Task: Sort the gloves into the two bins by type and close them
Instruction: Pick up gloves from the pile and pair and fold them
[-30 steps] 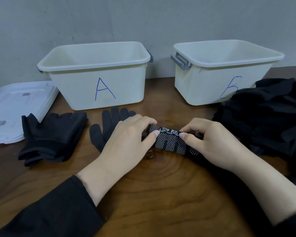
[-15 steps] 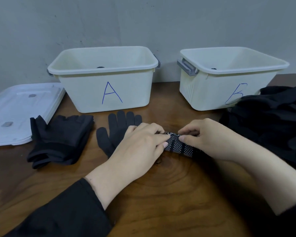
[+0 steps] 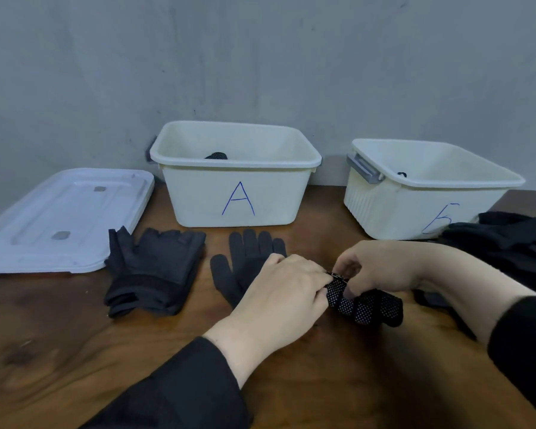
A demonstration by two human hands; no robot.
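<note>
Both of our hands pinch the dotted glove: left hand at its left end, right hand above. Its long axis runs left to right, low over the table. Bin A, already holding a dotted glove, lies ahead-left, nearer our left hand.

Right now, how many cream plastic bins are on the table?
2. The cream plastic bin marked A stands at centre against the wall; the cream plastic bin marked B stands to its right. Both are open, and none looks hidden.

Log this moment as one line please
hands: left and right grip dotted glove | bins: A, B open | lids: off
</note>
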